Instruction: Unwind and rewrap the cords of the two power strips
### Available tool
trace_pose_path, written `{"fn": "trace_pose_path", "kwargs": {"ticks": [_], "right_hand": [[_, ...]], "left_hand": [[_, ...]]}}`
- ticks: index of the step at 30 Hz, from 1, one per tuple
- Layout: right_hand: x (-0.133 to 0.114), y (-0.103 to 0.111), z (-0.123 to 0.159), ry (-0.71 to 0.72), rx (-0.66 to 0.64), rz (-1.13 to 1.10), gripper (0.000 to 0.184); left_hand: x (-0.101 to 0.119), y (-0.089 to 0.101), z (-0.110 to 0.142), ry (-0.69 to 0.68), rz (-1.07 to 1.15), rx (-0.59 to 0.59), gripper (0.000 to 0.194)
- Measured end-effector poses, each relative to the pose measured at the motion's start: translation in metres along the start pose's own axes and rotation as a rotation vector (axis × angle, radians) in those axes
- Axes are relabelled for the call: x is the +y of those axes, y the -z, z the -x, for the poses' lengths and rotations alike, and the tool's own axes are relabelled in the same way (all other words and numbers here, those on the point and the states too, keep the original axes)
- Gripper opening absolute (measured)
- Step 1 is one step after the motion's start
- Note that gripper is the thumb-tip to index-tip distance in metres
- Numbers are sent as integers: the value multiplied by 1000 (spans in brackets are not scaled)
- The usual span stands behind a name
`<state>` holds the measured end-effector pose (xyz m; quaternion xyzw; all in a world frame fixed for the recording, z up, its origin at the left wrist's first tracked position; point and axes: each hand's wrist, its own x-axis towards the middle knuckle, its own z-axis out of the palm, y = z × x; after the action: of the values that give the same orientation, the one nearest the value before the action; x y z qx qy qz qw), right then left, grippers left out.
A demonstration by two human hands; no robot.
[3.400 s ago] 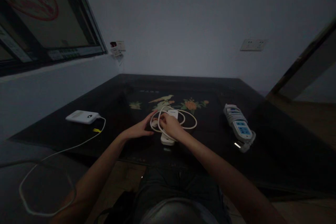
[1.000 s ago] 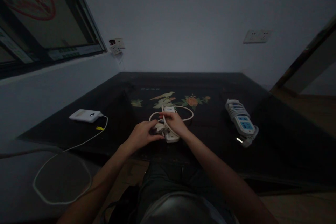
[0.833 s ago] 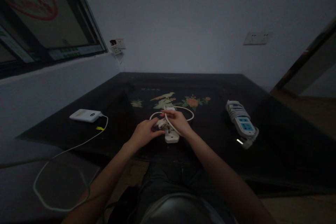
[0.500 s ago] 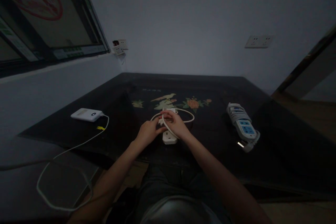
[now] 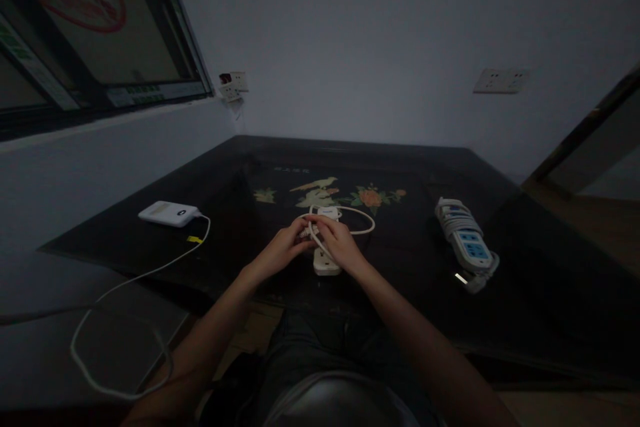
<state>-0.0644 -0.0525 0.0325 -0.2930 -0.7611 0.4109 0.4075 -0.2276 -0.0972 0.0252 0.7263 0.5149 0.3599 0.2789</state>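
Note:
A white power strip (image 5: 326,261) lies on the dark table (image 5: 250,260) in front of me, its white cord (image 5: 361,217) looped behind it. My left hand (image 5: 280,252) is closed at the strip's left side, fingers pinched on the cord end near the plug, which is mostly hidden. My right hand (image 5: 340,245) lies over the strip's top, fingers curled around the cord. The two hands touch over the strip.
A second power strip (image 5: 465,240) with blue sockets, cord wound round it, lies to the right. A white power bank (image 5: 169,213) with a trailing white cable (image 5: 150,273) sits at the left. Wall sockets (image 5: 501,81) are behind. The table bears a painted bird-and-flower design (image 5: 345,195).
Both hands have stayed on the strip and cord; the left hand has shifted closer to the right hand, and the cord loop has been pulled tighter over the strip.

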Motion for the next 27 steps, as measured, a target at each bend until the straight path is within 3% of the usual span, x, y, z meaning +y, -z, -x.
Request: {"fn": "trace_pose_path", "kwargs": {"ticks": [8, 14, 18, 22, 27], "right_hand": [[2, -1, 12, 36, 33, -35, 34], [7, -6, 9, 78, 60, -66, 33], [5, 1, 12, 127, -36, -38, 28], [-2, 10, 26, 139, -10, 113, 43], [-11, 14, 47, 73, 122, 527, 31]], "left_hand": [[-2, -5, -7, -24, -94, 67, 22], [-13, 0, -11, -69, 140, -83, 31], [-20, 3, -11, -32, 208, -134, 35], [-17, 4, -10, -47, 178, -134, 33], [-12, 5, -8, -56, 81, -112, 33]]}}
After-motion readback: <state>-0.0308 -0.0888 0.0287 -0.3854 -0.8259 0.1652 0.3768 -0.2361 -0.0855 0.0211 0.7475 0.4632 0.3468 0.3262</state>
